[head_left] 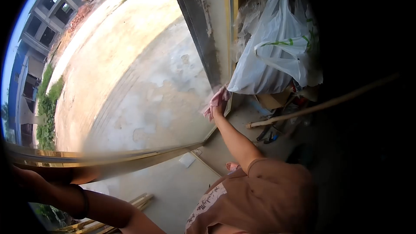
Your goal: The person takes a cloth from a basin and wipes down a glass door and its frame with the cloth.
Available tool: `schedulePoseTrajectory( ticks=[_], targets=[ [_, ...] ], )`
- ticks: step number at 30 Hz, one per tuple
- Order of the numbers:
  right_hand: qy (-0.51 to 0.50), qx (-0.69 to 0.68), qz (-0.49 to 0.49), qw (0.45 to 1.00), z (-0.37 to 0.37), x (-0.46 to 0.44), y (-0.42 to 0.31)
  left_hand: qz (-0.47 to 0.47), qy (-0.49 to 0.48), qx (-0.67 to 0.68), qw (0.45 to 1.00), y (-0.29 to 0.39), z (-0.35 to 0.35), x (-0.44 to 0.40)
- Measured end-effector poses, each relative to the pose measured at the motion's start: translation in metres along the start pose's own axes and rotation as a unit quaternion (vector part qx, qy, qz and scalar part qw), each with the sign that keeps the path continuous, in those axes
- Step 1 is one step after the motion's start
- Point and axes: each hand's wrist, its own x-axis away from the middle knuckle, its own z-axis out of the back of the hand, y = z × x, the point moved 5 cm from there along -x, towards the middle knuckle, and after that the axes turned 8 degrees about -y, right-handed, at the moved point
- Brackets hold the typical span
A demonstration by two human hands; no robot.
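Right hand (219, 108) clamped on pink cloth (212, 103), near corner of frame (220, 39); cloth could snag on edge. White plastic bag (264, 69) just beside: wrist swing could knock it. Left hand (25, 182) shadowed; cannot tell grip.

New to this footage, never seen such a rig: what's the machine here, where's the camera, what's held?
No machine: just a person's bare hands. The single picture comes from a camera worn on the head, looking forward and down, hence the brown shirt below. The right hand holds a pink cloth at a corner of a gold-edged frame. The left arm reaches toward the dark left edge; what its hand does is unclear. To the right are a white plastic bag and a wooden pole.
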Motion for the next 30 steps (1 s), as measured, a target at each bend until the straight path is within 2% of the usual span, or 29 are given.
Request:
schedulePoseTrajectory(
  ticks=[2,4,5,7,8,9,10,11,12,13,15,17,19,22,23,24,27,30],
  targets=[
    [0.090,-0.052,-0.192,0.976,0.015,-0.005,0.050,0.006,-0.003,0.008,1.000,0.006,0.007,-0.003],
    [0.163,-0.113,-0.356,0.913,0.020,-0.009,0.065,0.018,0.002,0.026,0.999,0.021,0.012,-0.013],
    [0.186,-0.135,-0.396,0.889,0.019,-0.008,0.060,0.026,0.008,0.036,0.999,0.031,0.015,-0.018],
    [0.185,-0.144,-0.400,0.886,0.007,-0.002,0.036,0.039,0.019,0.050,0.998,0.051,0.025,-0.030],
    [0.165,-0.133,-0.367,0.906,0.000,0.000,0.018,0.050,0.027,0.058,0.997,0.061,0.031,-0.036],
    [0.087,-0.068,-0.250,0.962,-0.010,-0.002,0.003,0.053,0.033,0.062,0.996,0.072,0.036,-0.042],
    [0.019,-0.006,-0.101,0.995,-0.022,-0.002,-0.017,0.057,0.038,0.068,0.995,0.082,0.041,-0.049],
    [-0.032,0.031,0.041,0.998,-0.038,0.004,-0.053,0.064,0.048,0.073,0.994,0.092,0.045,-0.053],
    [-0.008,0.083,0.175,0.981,-0.059,0.013,-0.086,0.071,0.057,0.075,0.993,0.101,0.050,-0.057],
    [-0.100,0.103,0.328,0.934,-0.088,0.021,-0.194,0.079,0.062,0.081,0.992,0.107,0.055,-0.060],
    [-0.157,0.171,0.474,0.849,-0.135,0.028,-0.301,0.092,0.071,0.088,0.989,0.118,0.065,-0.065],
    [-0.187,0.215,0.581,0.762,-0.173,0.023,-0.362,0.102,0.075,0.095,0.987,0.123,0.073,-0.065],
    [-0.150,0.185,0.628,0.741,-0.186,-0.008,-0.398,0.111,0.076,0.101,0.986,0.126,0.076,-0.066],
    [-0.044,0.034,0.631,0.774,-0.167,-0.094,-0.435,0.124,0.077,0.108,0.983,0.129,0.080,-0.066],
    [-0.019,-0.012,0.643,0.765,-0.149,-0.112,-0.459,0.128,0.079,0.110,0.983,0.130,0.083,-0.066],
    [-0.017,-0.008,0.702,0.712,-0.125,-0.094,-0.519,0.130,0.080,0.113,0.982,0.131,0.083,-0.067],
    [-0.067,0.002,0.522,0.850,-0.099,-0.175,-0.494,0.136,0.087,0.125,0.979,0.133,0.083,-0.070],
    [-0.104,0.007,0.319,0.942,-0.085,-0.256,-0.437,0.144,0.083,0.113,0.980,0.129,0.078,-0.071]
  ],
)
